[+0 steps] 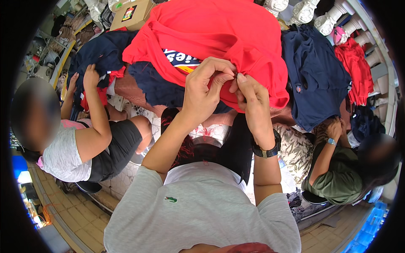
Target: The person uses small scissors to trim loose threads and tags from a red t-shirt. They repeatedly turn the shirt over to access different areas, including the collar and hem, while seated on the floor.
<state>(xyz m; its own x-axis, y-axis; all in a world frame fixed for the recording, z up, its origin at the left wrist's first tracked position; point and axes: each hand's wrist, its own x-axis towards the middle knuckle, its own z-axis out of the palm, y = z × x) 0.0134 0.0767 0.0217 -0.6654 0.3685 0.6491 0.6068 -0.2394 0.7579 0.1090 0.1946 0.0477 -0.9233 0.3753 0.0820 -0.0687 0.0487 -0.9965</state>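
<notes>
A large red shirt [202,25] with a white, blue and yellow print is spread in front of me, draped over the table edge. My left hand [204,86] is closed in a pinch against the shirt's fold, thumb and forefinger together. Just to its right, my right hand [253,95] is closed too, gripping the red cloth near the same spot. The fingertips of both hands almost meet there, at a tiny dark thing too small to name. A dark navy garment [156,86] lies beneath the red shirt.
A person [69,139] on the left handles a navy garment [101,52]. Another person [341,168] sits at the right by a navy shirt [312,76]. A cardboard box [133,14] and white balusters [333,19] stand behind. Red thread scraps [204,133] lie below the table.
</notes>
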